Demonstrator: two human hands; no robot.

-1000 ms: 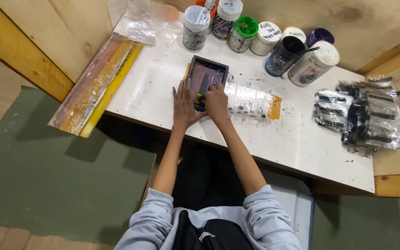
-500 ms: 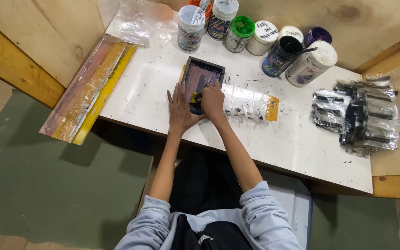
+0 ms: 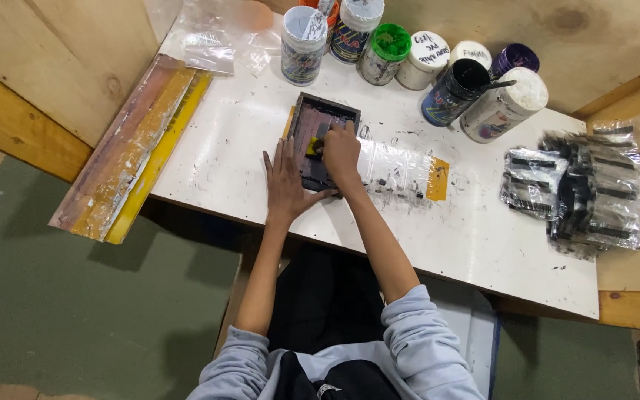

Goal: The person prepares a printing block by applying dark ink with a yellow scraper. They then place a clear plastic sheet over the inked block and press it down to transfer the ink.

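Screen frame (image 3: 318,141) looks stiff and light (best gripped by its rim); left hand (image 3: 287,181) presses flat beside it, right hand (image 3: 341,148) grasps a yellow squeegee (image 3: 312,147) on it.

A white table (image 3: 224,148), ink-smudged, stands against plywood walls (image 3: 61,44) from nine to two o'clock. Green floor mat (image 3: 75,311) at seven o'clock; wooden ledge (image 3: 631,307) at four.

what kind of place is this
Probably a small screen-printing workbench. The left hand steadies a small dark printing frame while the right hand presses inside it, on an ink-smudged white table with a row of ink jars.
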